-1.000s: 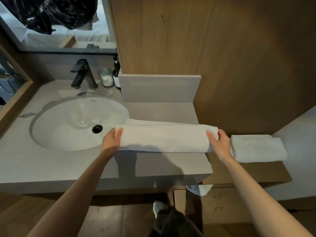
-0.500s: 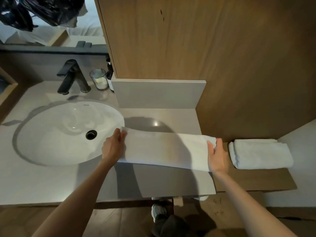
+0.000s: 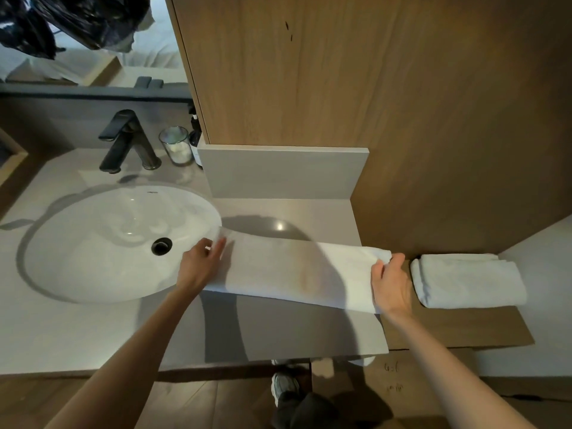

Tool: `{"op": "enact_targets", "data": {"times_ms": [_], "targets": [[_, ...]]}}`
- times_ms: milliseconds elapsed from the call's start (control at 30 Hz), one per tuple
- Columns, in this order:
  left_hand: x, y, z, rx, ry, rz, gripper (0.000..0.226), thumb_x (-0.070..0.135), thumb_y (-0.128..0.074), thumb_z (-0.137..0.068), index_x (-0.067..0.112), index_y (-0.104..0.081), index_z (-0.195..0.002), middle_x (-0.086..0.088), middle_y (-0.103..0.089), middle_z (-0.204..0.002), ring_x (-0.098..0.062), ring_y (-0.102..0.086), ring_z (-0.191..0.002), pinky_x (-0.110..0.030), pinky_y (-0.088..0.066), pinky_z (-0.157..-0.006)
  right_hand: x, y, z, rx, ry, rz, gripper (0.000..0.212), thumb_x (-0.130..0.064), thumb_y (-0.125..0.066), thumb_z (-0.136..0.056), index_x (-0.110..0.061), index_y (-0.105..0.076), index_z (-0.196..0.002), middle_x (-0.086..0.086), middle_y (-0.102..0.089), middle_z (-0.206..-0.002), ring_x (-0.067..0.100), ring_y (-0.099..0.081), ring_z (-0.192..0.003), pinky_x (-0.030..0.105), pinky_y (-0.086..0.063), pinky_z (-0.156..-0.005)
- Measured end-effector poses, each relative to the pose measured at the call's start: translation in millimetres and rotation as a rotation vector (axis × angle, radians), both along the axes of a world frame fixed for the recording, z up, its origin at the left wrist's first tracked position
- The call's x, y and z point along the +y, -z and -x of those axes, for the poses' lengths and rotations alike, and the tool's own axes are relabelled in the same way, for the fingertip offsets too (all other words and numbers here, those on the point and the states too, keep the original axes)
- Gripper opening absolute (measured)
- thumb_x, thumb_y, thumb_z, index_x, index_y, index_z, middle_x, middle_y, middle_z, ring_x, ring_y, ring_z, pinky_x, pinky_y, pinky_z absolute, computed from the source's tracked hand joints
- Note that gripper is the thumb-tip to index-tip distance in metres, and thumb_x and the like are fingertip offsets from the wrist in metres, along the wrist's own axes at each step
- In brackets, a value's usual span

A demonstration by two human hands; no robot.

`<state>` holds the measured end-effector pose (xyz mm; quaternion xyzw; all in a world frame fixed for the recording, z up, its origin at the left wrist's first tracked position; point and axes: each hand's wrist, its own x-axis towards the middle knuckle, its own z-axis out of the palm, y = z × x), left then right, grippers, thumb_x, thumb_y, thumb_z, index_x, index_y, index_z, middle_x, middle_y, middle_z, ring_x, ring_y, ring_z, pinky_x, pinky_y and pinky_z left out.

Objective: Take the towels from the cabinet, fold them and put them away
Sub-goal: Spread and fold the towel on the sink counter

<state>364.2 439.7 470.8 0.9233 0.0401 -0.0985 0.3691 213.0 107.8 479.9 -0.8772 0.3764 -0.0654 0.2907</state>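
A long white towel (image 3: 297,269) lies folded lengthwise across the grey counter (image 3: 294,329), to the right of the sink. My left hand (image 3: 201,266) holds its left end by the basin's rim, fingers over the corner. My right hand (image 3: 391,284) grips its right end at the counter's edge, thumb on top. A second white towel (image 3: 467,280), folded into a thick pad, rests on the lower wooden ledge (image 3: 458,328) just right of my right hand.
A white oval sink (image 3: 108,243) with a black faucet (image 3: 127,140) fills the left of the counter. A glass (image 3: 178,145) and a dark bottle (image 3: 195,140) stand behind it. A wooden cabinet wall (image 3: 356,88) rises at the back.
The towel's raised near fold has been laid down flat, so it now lies flatter and slanted. Both hands stay at its ends; the view shifted left and down.
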Motion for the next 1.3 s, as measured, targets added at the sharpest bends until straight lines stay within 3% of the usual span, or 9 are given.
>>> {"op": "enact_targets", "data": {"times_ms": [467, 633, 700, 800, 933, 1033, 1133, 1233, 1300], "targets": [[-3, -1, 31, -0.072, 0.002, -0.090, 0.035, 0.041, -0.036, -0.101, 0.008, -0.046, -0.096, -0.011, -0.059, -0.077, -0.035, -0.055, -0.075, -0.038, -0.042, -0.063, 17, 9, 13, -0.131, 0.131, -0.002, 0.026, -0.023, -0.053, -0.095, -0.007, -0.041, -0.112, 0.011, -0.056, -0.079, 0.016, -0.052, -0.061, 0.025, -0.041, -0.050], [-7, -4, 37, -0.056, -0.037, -0.161, 0.030, 0.034, -0.034, -0.102, 0.006, -0.045, -0.099, -0.012, -0.055, -0.080, -0.034, -0.050, -0.074, -0.038, -0.039, -0.063, 14, 16, 12, -0.042, 0.075, 0.028, 0.028, -0.021, -0.059, -0.093, -0.011, -0.045, -0.116, 0.010, -0.060, -0.102, 0.019, -0.058, -0.079, 0.031, -0.053, -0.061], [-11, -7, 38, -0.041, -0.048, -0.170, 0.027, 0.031, -0.033, -0.102, 0.006, -0.044, -0.108, -0.014, -0.054, -0.092, -0.035, -0.052, -0.081, -0.039, -0.040, -0.068, 15, 16, 12, -0.036, 0.034, 0.160, 0.039, -0.019, -0.065, -0.089, -0.012, -0.048, -0.124, 0.012, -0.060, -0.115, 0.027, -0.060, -0.098, 0.040, -0.056, -0.077], [-11, -10, 34, -0.111, 0.019, -0.265, 0.039, 0.017, -0.039, -0.100, 0.008, -0.036, -0.138, -0.018, -0.044, -0.124, -0.037, -0.048, -0.110, -0.046, -0.043, -0.081, 13, 13, 13, -0.013, -0.114, 0.393, 0.049, -0.006, -0.071, -0.081, -0.014, -0.054, -0.127, 0.013, -0.055, -0.130, 0.032, -0.051, -0.117, 0.048, -0.045, -0.096], [-31, -12, 37, -0.364, 0.296, -0.406, 0.045, 0.017, -0.046, -0.098, 0.015, -0.040, -0.143, -0.012, -0.040, -0.146, -0.032, -0.041, -0.128, -0.040, -0.035, -0.102, 23, 13, 1, -0.072, -0.371, 0.428, 0.054, 0.013, -0.063, -0.074, -0.016, -0.066, -0.119, 0.008, -0.056, -0.135, 0.028, -0.048, -0.128, 0.050, -0.027, -0.116], [-75, -11, 60, -0.303, 0.482, -0.365, 0.049, 0.028, -0.031, -0.104, 0.020, -0.023, -0.151, -0.003, -0.018, -0.160, -0.023, -0.015, -0.147, -0.040, -0.011, -0.119, 63, 12, -18, -0.101, -0.545, 0.249, 0.044, 0.000, -0.048, -0.090, -0.016, -0.059, -0.130, 0.004, -0.050, -0.144, 0.024, -0.040, -0.137, 0.041, -0.008, -0.121], [-105, 5, 80, -0.219, 0.570, -0.525, 0.055, 0.036, -0.017, -0.104, 0.022, 0.003, -0.154, 0.000, 0.012, -0.161, -0.023, 0.019, -0.146, -0.046, 0.012, -0.118, 99, 19, -28, -0.069, -0.597, 0.235, 0.043, -0.015, -0.044, -0.099, -0.018, -0.046, -0.142, 0.004, -0.038, -0.153, 0.027, -0.032, -0.143, 0.038, -0.005, -0.116], [-104, 18, 83, -0.218, 0.539, -0.554, 0.065, 0.045, 0.014, -0.090, 0.026, 0.012, -0.152, 0.003, 0.020, -0.159, -0.020, 0.028, -0.142, -0.045, 0.017, -0.116, 101, 28, -22, 0.010, -0.615, 0.344, 0.050, -0.031, -0.034, -0.101, -0.028, -0.030, -0.151, -0.001, -0.021, -0.160, 0.025, -0.020, -0.148, 0.035, -0.004, -0.109], [-97, 22, 82, -0.245, 0.560, -0.526, 0.066, 0.047, 0.015, -0.088, 0.029, 0.011, -0.152, 0.006, 0.021, -0.158, -0.017, 0.028, -0.142, -0.045, 0.015, -0.117, 89, 28, -14, 0.045, -0.620, 0.332, 0.053, -0.041, -0.025, -0.098, -0.034, -0.026, -0.151, -0.004, -0.017, -0.161, 0.023, -0.018, -0.148, 0.034, -0.002, -0.109]]}}
